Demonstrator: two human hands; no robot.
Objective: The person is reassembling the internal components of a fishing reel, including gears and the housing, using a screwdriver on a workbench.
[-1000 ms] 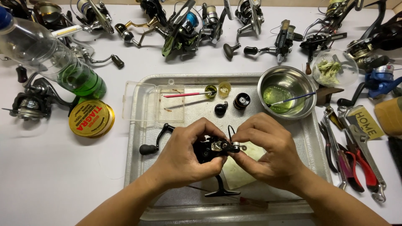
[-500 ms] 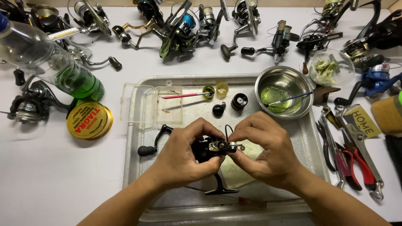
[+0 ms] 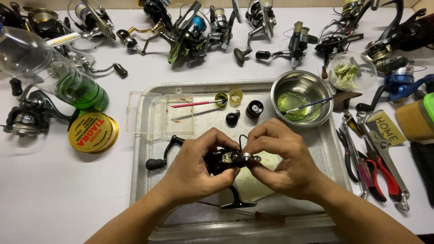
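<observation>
The black fishing reel body (image 3: 222,161) sits over the middle of the metal tray (image 3: 143,180), clenched in the left hand (image 3: 194,169), and it has barely shifted over the last second. The right hand (image 3: 282,160) keeps its fingertips pinched on the small silver part (image 3: 247,157) at the reel's front, so the fine fitting work looks ongoing, not finished. The loose crank handle (image 3: 160,156) lies just left, the steel bowl (image 3: 282,88) behind.
</observation>
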